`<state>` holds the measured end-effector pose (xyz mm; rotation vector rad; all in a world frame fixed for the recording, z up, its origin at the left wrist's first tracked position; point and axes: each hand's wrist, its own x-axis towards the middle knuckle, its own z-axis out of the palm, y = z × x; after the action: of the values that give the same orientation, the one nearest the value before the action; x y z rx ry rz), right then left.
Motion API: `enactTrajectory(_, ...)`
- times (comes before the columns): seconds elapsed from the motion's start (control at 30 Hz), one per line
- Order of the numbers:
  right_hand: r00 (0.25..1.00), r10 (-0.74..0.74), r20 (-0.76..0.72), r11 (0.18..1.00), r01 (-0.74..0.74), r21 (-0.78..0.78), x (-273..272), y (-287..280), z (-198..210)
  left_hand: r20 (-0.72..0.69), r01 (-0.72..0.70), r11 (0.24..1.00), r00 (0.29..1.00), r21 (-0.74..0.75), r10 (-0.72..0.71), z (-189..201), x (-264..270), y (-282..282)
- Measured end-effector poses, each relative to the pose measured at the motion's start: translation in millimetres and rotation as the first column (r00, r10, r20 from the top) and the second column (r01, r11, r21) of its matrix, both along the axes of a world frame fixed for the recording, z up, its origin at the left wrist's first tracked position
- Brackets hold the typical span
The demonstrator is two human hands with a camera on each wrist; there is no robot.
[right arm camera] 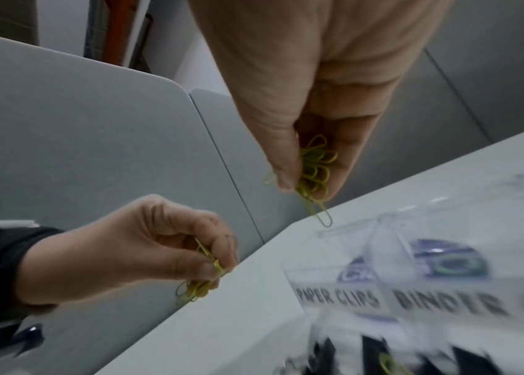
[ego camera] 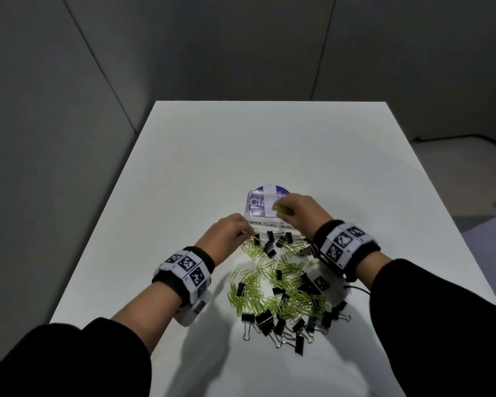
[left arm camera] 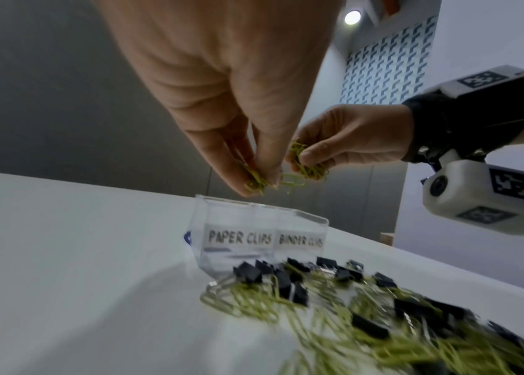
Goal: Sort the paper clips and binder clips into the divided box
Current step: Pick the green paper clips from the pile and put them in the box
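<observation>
A clear divided box [ego camera: 262, 216] [left arm camera: 260, 228] [right arm camera: 382, 253] stands mid-table, its front labelled PAPER CLIPS on the left and BINDER CLIPS on the right. My right hand [ego camera: 294, 209] [right arm camera: 305, 177] pinches a bunch of green paper clips [ego camera: 279, 209] [right arm camera: 315, 165] above the box. My left hand [ego camera: 232, 232] [left arm camera: 254, 177] pinches a smaller bunch of green paper clips [left arm camera: 256, 181] [right arm camera: 198, 288] just left of the box's front. A mixed pile of green paper clips [ego camera: 269, 282] and black binder clips [ego camera: 275, 322] lies in front of the box.
The white table [ego camera: 184, 167] has dark grey partition walls behind and to the left. A purple and white printed disc [ego camera: 272, 190] lies under the box. The table's right edge drops off near a black cable.
</observation>
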<state>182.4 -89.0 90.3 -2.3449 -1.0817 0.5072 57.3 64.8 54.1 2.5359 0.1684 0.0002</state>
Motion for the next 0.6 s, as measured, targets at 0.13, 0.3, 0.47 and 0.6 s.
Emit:
enactTrajectory(0.13,0.998,-0.009,0.064,0.999,0.012,-0.042,23,46,-10,0.085,-0.065,0.997,0.995,0.046,0.061,12,13,18)
enactTrajectory(0.3,0.999,0.043,0.008,0.984,-0.041,-0.176,28,60,-31,0.111,-0.116,0.991,0.988,0.069,0.108,21,38,32)
enactTrajectory(0.47,1.000,0.012,0.011,0.999,-0.012,-0.043,24,23,-29,-0.003,-0.029,0.991,1.000,0.127,0.030,19,75,26)
enactTrajectory(0.6,0.996,0.087,-0.020,0.986,-0.089,-0.141,17,-20,-34,-0.216,0.135,0.960,0.973,0.247,-0.081,5,103,14)
